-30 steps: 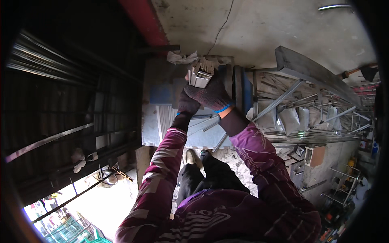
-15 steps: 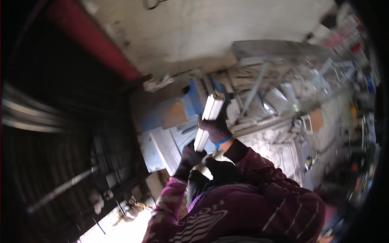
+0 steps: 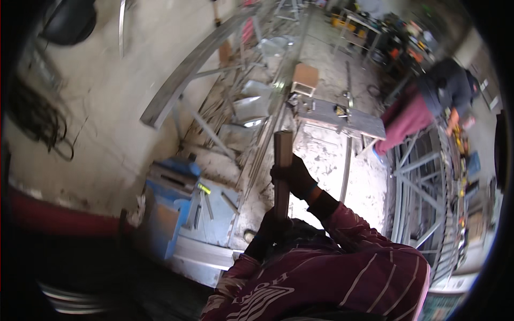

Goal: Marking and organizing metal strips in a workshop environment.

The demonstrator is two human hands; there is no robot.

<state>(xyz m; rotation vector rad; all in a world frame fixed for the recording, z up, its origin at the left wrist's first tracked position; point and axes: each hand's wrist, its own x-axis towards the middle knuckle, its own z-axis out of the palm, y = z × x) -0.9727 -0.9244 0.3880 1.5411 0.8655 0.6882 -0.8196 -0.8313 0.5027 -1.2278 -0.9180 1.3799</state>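
Metal bar (image 3: 282, 160) stands upright, gripped by both gloved hands: right hand (image 3: 293, 177) fingers wrapped high, left hand (image 3: 272, 224) wrapped low, above blue tabletop (image 3: 214, 214) right edge.

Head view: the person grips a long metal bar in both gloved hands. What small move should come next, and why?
Probably lower the metal bar toward the blue workbench. Right hand and left hand grip it upright and unsupported, and the bench is the nearest surface.
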